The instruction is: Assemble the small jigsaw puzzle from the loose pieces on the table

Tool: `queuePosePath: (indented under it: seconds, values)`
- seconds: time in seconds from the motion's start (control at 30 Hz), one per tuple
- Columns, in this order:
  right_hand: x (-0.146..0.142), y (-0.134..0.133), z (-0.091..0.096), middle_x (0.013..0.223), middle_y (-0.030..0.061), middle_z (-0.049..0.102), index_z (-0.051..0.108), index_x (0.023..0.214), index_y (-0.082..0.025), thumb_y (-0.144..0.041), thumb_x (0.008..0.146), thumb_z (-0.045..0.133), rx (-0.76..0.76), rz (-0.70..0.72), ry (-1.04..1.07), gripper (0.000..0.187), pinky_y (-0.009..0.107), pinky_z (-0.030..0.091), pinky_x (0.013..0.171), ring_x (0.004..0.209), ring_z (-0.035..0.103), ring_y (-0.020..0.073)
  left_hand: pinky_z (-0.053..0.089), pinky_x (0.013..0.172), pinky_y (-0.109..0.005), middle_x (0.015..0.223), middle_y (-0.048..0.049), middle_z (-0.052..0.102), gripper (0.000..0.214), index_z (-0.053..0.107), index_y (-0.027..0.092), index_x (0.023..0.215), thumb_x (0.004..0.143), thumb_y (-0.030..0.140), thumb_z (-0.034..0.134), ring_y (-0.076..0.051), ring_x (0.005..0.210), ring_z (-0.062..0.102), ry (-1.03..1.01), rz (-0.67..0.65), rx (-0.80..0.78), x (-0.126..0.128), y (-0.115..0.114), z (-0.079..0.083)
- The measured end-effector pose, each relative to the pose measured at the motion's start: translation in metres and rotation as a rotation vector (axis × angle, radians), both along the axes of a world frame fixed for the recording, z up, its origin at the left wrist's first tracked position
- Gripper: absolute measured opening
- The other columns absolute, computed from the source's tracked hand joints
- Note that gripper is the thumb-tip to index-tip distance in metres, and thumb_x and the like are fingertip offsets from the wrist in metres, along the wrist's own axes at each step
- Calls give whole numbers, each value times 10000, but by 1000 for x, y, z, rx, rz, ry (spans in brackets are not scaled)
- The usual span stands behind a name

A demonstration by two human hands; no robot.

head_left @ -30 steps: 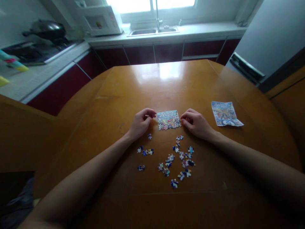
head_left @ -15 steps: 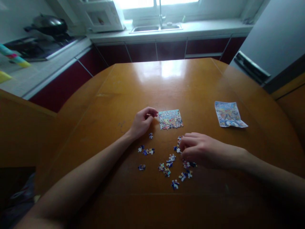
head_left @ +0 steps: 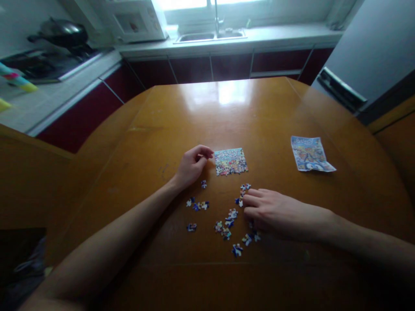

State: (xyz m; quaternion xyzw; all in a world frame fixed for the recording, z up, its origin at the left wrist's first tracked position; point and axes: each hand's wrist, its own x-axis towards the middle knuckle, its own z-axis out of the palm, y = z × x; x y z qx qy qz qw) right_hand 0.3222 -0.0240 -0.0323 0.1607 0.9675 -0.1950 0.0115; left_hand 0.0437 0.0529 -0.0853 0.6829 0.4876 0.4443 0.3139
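A partly assembled jigsaw puzzle (head_left: 231, 162) lies flat mid-table, its lower edge jagged with tabs. My left hand (head_left: 193, 163) rests at its left side, fingers loosely bent with a gap to the thumb, fingertips at or very near the puzzle's edge. Nothing shows in that hand. Lower right, my right hand (head_left: 267, 211) is curled palm down over loose puzzle pieces, fingers pressed together. Its fingertips and anything between them are hidden. Loose pieces (head_left: 231, 217) lie left of it, and a piece (head_left: 237, 249) sits nearest me. More pieces (head_left: 197, 204) lie below my left hand.
A creased picture sheet (head_left: 311, 154) lies on the wooden table (head_left: 181, 116) at the right. Beyond the table are a counter with a sink (head_left: 210, 36), a stove with a dark pan (head_left: 63, 33) at left, and a fridge (head_left: 372, 56) at right.
My right hand has moved down a little toward me, covering pieces that showed beneath it and uncovering one at the top. My left hand stays by the puzzle. The view has shifted slightly.
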Motion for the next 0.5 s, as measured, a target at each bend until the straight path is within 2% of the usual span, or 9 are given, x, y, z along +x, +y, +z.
queuePosePath:
  seconds: [0.3,0.5]
  values:
    - [0,-2,-1,1046,96,634,619,944,-151,-125,954,541,59,6,-4,83,400,452,939,965,542,226,529,771,-295,865,-37,703,213,673,165,904,790,75,517,-146,828,651,-9,-12,8,-1,1,-2]
    - [0,-2,6,999,53,687,606,931,-181,-122,952,575,-62,16,63,70,359,422,899,956,591,196,535,778,-302,868,-40,705,217,669,164,910,789,71,516,-148,830,654,-16,-17,-1,-2,2,-3]
